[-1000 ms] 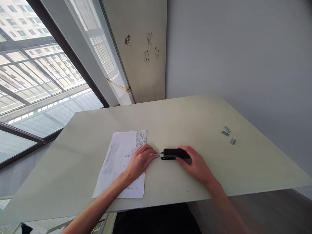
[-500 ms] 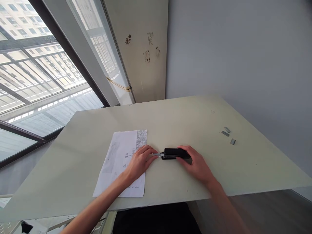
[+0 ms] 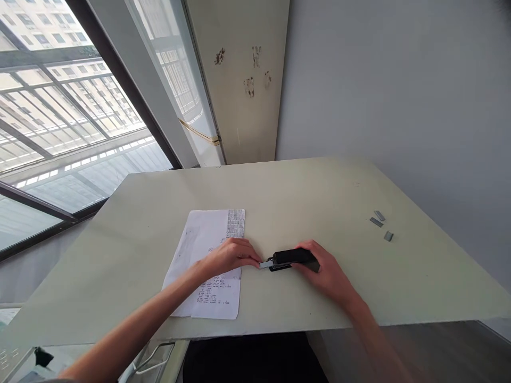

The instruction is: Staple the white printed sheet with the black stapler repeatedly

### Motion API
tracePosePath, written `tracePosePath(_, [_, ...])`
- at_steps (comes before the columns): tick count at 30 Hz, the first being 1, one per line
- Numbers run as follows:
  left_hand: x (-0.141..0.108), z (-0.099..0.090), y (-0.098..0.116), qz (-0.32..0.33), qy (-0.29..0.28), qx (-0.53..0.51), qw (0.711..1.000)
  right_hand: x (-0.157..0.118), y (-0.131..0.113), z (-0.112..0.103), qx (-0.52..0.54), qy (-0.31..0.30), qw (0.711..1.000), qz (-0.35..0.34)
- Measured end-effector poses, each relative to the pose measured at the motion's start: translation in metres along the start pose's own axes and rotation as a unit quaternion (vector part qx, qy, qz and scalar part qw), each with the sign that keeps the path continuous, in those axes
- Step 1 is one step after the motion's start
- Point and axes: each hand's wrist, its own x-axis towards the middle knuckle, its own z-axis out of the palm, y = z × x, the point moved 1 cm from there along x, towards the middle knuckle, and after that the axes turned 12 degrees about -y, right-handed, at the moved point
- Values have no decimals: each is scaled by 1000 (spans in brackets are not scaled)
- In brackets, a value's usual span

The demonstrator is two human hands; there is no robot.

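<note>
A black stapler lies slightly tilted near the middle of the table, with a silver metal tray sticking out of its left end. My right hand is closed round the stapler's right end, thumb on the near side and fingers on the far side. My left hand pinches the outer tip of the metal tray between thumb and fingers. Beneath my left hand and wrist are printed white papers, partly covered by them.
Several small grey staple strips lie on the right part of the pale table. A large window is at the left, a grey wall at the right.
The stapler has turned slightly, its right end nearer to me and its left end pointing a little down-left. My left wrist is straighter. The whole view has shifted slightly.
</note>
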Motion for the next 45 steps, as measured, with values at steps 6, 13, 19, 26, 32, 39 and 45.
tracePosePath(6, [26, 7, -9, 5, 7, 44, 999, 3, 3, 1, -2, -27, 1000, 4])
tracePosePath(13, [42, 18, -17, 15, -1, 70, 997, 0, 7, -2, 22, -29, 999, -10])
tracePosePath(19, [46, 20, -18, 17, 5, 95, 995, -1, 8, -3, 38, -10, 999, -13])
tracePosePath(26, [50, 18, -16, 31, -1, 128, 991, -2, 4, -4, 36, -2, 999, -26])
tracePosePath(32, [41, 13, -18, 8, 24, 159, 987, -1, 1, -2, 19, 5, 1000, -24])
tracePosePath(39, [-18, -52, -68, -177, 195, 207, 942, -1, 2, 1, 2, 13, 1000, -23])
tracePosePath(45, [-51, -66, -102, -281, 273, 209, 896, -2, 4, 2, 14, 12, 1000, -24])
